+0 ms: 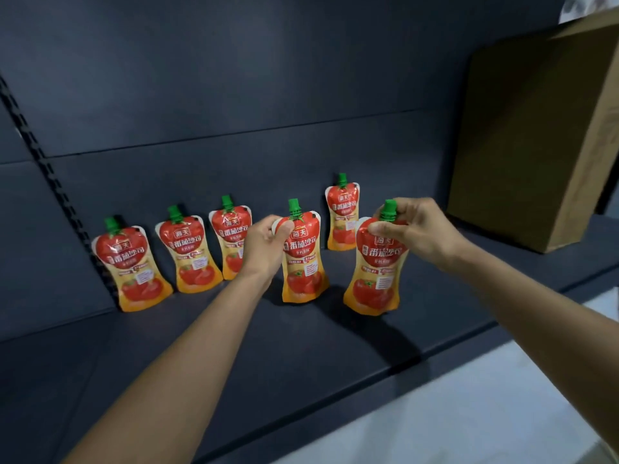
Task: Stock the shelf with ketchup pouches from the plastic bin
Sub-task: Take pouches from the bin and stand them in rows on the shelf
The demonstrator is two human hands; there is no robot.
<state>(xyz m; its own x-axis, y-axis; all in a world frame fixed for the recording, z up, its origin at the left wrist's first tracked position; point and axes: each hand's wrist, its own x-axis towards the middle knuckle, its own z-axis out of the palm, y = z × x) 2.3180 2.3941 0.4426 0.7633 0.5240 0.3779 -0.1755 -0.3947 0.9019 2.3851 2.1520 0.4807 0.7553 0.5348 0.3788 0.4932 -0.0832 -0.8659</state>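
Observation:
Several red and yellow ketchup pouches with green caps stand on the dark shelf (234, 356). Three line the back at the left (132, 267), (191, 254), (229, 239), and one stands further right at the back (342, 216). My left hand (264, 246) grips the top left corner of an upright pouch (303, 262) in the middle. My right hand (415, 229) pinches the neck of another pouch (376, 272), which stands upright nearer the front. The plastic bin is out of view.
A large brown cardboard box (536, 135) stands on the shelf at the right, close to my right hand. A slotted upright (43, 159) runs up the back panel at the left. The shelf's front edge (435, 354) drops off to a pale floor (485, 413).

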